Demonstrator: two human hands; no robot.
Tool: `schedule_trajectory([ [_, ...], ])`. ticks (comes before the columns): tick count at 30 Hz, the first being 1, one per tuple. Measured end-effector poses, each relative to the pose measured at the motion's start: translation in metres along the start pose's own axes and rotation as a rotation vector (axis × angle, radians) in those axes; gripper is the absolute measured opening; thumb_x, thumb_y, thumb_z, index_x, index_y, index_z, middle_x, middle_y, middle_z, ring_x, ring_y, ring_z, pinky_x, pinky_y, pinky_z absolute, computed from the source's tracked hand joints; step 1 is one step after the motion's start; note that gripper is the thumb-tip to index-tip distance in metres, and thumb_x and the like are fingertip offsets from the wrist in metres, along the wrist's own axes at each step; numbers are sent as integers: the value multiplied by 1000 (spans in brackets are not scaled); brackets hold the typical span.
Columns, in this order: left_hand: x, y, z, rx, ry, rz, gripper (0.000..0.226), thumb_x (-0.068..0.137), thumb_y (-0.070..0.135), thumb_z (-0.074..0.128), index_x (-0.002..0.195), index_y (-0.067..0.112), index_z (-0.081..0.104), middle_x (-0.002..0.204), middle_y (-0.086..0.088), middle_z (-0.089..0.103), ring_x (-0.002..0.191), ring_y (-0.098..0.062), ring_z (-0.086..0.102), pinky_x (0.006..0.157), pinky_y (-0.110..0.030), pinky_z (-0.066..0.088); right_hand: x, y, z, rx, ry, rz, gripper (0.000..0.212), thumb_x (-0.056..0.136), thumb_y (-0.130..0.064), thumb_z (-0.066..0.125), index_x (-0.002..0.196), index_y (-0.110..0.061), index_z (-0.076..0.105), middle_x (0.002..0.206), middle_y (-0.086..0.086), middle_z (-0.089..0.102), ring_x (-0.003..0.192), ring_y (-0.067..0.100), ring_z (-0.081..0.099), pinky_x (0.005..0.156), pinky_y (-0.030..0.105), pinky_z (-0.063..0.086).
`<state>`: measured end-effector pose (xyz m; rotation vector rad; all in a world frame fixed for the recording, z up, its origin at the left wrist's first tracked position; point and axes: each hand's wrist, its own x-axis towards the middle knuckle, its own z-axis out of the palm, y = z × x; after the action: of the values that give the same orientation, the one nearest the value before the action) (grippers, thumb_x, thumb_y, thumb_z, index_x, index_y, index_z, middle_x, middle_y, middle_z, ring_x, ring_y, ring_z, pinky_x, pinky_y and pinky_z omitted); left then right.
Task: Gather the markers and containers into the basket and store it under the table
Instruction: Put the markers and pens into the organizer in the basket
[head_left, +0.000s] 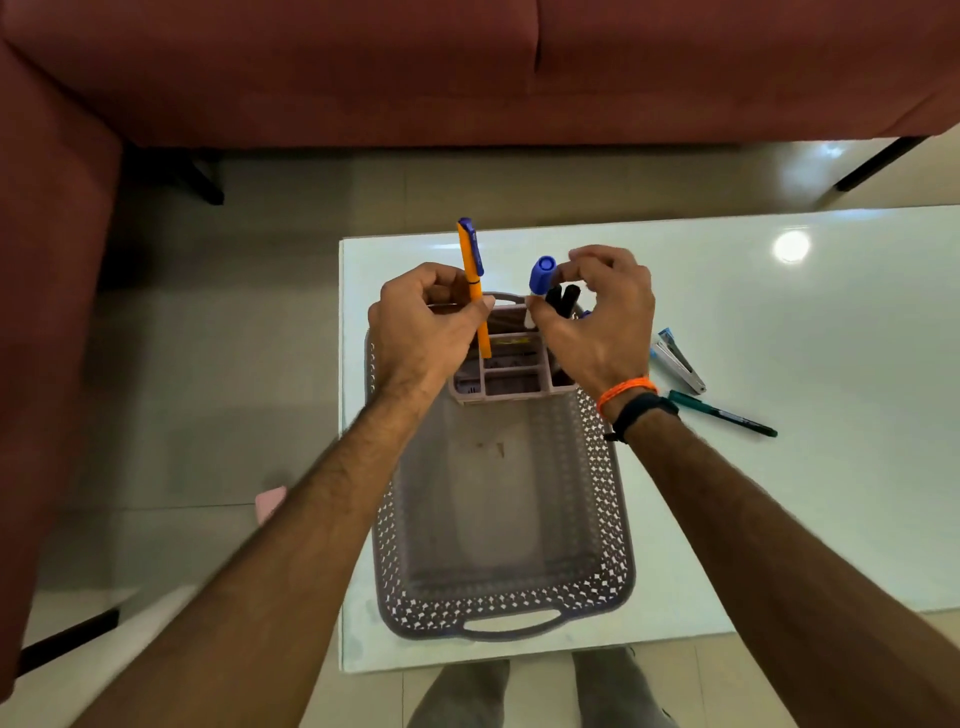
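Our left hand (423, 322) pinches the orange pen (474, 283); our right hand (597, 317) pinches the blue marker (540, 275), both above the basket (602, 519). They look light, hard, smooth, so we hold their middles.

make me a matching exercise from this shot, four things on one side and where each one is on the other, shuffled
Things:
1. orange pen
2. blue-capped marker
3. green marker
4. compartment organizer

Places:
A. lying on the glass table, right of the basket
B. standing in the far end of the basket
C. pinched in the left hand
D. held by the right hand

Pairs: 1-C, 2-D, 3-A, 4-B
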<state>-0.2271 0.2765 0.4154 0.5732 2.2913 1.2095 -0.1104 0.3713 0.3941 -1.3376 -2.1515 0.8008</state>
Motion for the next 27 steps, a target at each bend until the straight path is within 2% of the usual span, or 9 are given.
schedule_trajectory([
  [2,1,-1,3,6,-7,5,27,77,26,79,100,15,70,93,4,71,88,-11,67,89,-34,56,1,9,8,-27,-24,35,24,73,-24,78,95,-16,72,130,5,51,114,14,37,80,-5,24],
  [5,4,-4,7,22,-18,10,24,77,26,79,98,17,70,86,10,67,84,-8,65,86,-28,55,5,15,18,-77,-76,55,24,75,-25,78,98,-21,72,138,8,44,123,24,35,84,7,22],
  [8,6,-5,12,26,-20,11,25,78,26,78,99,17,70,86,9,66,84,-9,66,84,-26,54,9,13,23,-158,-100,-12,24,74,-24,77,98,-21,73,139,9,43,125,28,37,95,28,36],
  [11,8,-4,16,29,-11,13,25,78,25,78,100,15,70,85,11,65,77,-2,63,73,-12,49,11,14,24,-167,-107,-23,30,73,-27,76,102,-20,72,139,10,43,124,28,38,97,35,40],
  [13,9,-4,19,27,-6,4,23,78,25,78,98,16,70,82,13,65,72,4,61,64,-5,44,12,18,23,-141,-114,-2,34,73,-28,76,105,-20,70,138,9,44,123,27,38,96,35,40],
  [16,11,-1,22,39,6,0,19,78,24,78,94,19,70,79,15,64,69,6,60,58,-2,42,13,24,21,-96,-130,8,35,73,-25,76,107,-21,68,135,8,45,121,24,39,94,29,39],
  [22,13,4,28,26,76,27,15,76,21,77,88,17,69,75,15,64,69,2,63,65,-7,48,16,26,19,-51,-177,7,33,76,-25,75,108,-20,67,125,5,49,119,20,41,77,3,25],
  [27,13,1,31,72,99,-6,16,76,17,76,91,15,71,80,10,67,65,4,60,59,-1,42,17,28,18,-32,-190,-3,33,76,-23,74,108,-19,66,122,4,50,112,12,39,75,-2,24],
])
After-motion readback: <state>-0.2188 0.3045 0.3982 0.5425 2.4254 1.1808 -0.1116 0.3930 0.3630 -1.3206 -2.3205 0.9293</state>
